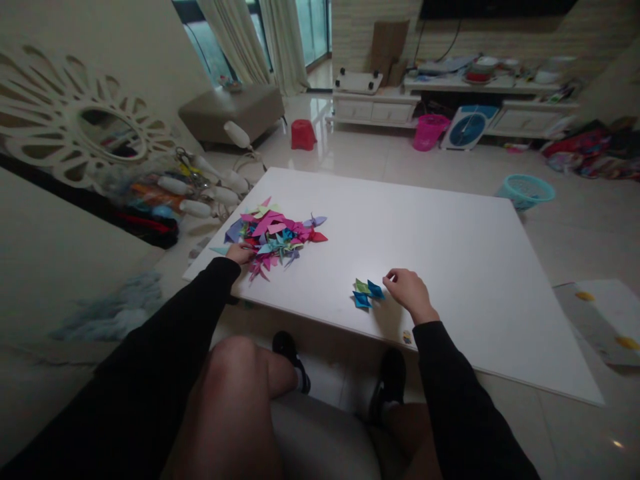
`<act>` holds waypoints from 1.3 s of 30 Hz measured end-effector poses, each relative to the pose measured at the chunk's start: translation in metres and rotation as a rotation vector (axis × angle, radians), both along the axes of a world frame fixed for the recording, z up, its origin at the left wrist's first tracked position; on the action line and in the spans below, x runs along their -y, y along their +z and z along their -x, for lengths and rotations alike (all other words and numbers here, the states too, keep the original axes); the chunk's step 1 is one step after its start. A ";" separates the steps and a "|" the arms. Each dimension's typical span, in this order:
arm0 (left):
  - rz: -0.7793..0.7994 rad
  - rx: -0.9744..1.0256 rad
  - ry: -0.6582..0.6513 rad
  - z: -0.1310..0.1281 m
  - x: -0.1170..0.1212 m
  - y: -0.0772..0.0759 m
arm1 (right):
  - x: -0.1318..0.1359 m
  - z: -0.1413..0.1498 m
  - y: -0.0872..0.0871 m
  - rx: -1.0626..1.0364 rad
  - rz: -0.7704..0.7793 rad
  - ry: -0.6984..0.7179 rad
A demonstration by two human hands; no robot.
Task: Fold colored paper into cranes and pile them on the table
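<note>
A heap of folded paper cranes (273, 230) in pink, red, blue, green and purple lies on the left part of the white table (440, 253). My left hand (241, 253) is at the heap's near left edge, its fingers curled in among the paper; what they grip, if anything, is hidden. Nearer the table's front edge sits a small group of three folded paper pieces, two blue (361, 299) and one green (362, 287). Just right of this group, my right hand (407, 290) hovers with thumb and fingertips drawn together, and no paper shows between them.
A teal basket (527, 190) stands beyond the table's right corner, and a white box (600, 317) lies by its right side. Farther back are a red stool (303, 135), a pink bin (430, 131) and a blue fan (470, 127). A white lamp (220, 193) stands at the left.
</note>
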State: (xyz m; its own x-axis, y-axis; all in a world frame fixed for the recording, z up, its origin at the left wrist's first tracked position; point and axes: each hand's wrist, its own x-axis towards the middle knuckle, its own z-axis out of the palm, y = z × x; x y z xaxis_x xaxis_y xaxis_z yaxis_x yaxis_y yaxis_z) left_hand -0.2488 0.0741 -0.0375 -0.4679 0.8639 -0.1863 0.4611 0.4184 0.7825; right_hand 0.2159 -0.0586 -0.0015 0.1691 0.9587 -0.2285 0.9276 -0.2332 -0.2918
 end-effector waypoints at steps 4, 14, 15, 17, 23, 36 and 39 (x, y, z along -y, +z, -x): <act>0.072 -0.104 0.029 0.005 -0.004 0.001 | -0.001 -0.002 0.000 0.000 -0.011 0.006; -0.342 -0.224 -0.169 -0.036 0.029 0.055 | 0.000 0.000 0.004 -0.011 -0.048 0.010; -0.409 -0.217 -0.257 -0.059 0.039 0.058 | 0.000 0.001 0.005 -0.012 -0.049 0.007; -0.474 -0.179 -0.447 -0.112 0.062 0.058 | 0.001 0.002 0.006 -0.019 -0.053 0.001; -0.517 -0.034 -1.009 -0.233 0.116 0.022 | 0.004 -0.005 0.002 -0.141 -0.226 0.057; -0.519 -0.370 -1.336 -0.235 0.090 -0.013 | 0.000 0.024 0.004 -0.350 -0.473 0.444; -0.507 -0.363 -1.333 -0.231 0.088 -0.018 | -0.001 0.029 -0.004 -0.305 -0.388 0.477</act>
State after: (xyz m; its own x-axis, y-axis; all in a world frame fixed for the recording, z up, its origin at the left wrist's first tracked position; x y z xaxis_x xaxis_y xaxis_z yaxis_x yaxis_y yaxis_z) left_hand -0.0175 -0.0139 -0.0551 0.7551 0.6202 0.2127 0.4761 -0.7417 0.4724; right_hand 0.1872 -0.0575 -0.0052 -0.3098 0.9343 0.1762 0.7658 0.3550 -0.5363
